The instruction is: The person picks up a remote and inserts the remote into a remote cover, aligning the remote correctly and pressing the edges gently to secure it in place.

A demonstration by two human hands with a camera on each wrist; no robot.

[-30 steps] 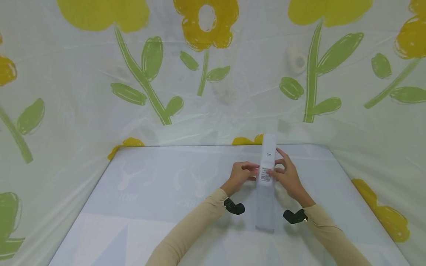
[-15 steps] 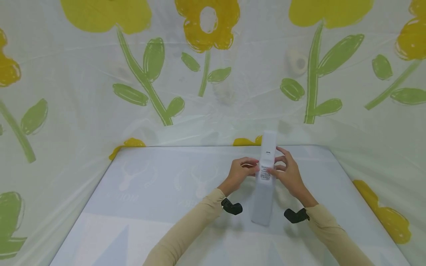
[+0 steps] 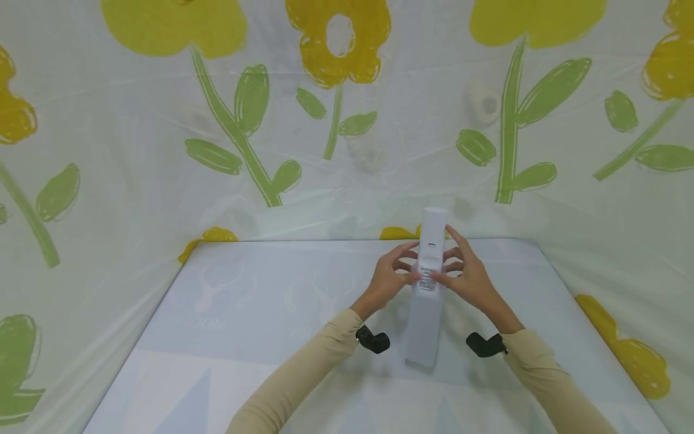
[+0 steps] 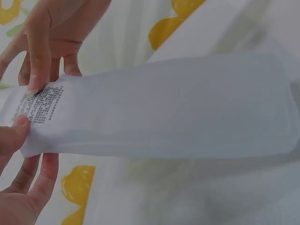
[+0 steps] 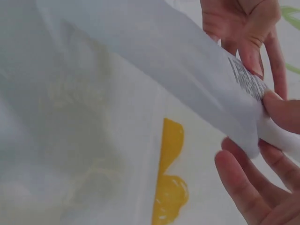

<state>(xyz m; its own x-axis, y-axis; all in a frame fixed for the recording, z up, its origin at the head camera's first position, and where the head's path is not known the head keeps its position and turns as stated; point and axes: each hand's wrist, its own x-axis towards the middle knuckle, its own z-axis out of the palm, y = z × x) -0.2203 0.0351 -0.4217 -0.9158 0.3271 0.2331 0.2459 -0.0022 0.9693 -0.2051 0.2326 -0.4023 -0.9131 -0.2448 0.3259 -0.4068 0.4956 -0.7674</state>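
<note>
Unit (image 3: 424,328) up in both hands, long, narrow and white, right of middle over the table (image 3: 260,289) — I have it square on the head camera, one end far, the other near. Its far end overlaps the curtain (image 3: 379,193) in my view; whether the near end touches the table, I cannot tell.

Left hand (image 3: 386,274) is on the unit's left side, partly curled: thumb on the front, fingers bent round the edge, so the thing is pinched between them. Right hand (image 3: 468,280) mirrors it from the right, thumb on the front too, forefinger reaching up the right edge towards the far end.

Between the two thumbs sits the label (image 3: 428,280), dark print on white, too small for me to read. Beyond it, towards the far end, I see a small dark slot (image 3: 432,245). On the left wrist camera the near stretch shows smooth, broad and slightly grey.

Beige sleeves (image 3: 303,374) come in from the near side, with a black mount (image 3: 373,340) at the left wrist — and yellow flowers (image 3: 338,45) on green stems over the curtain behind.
</note>
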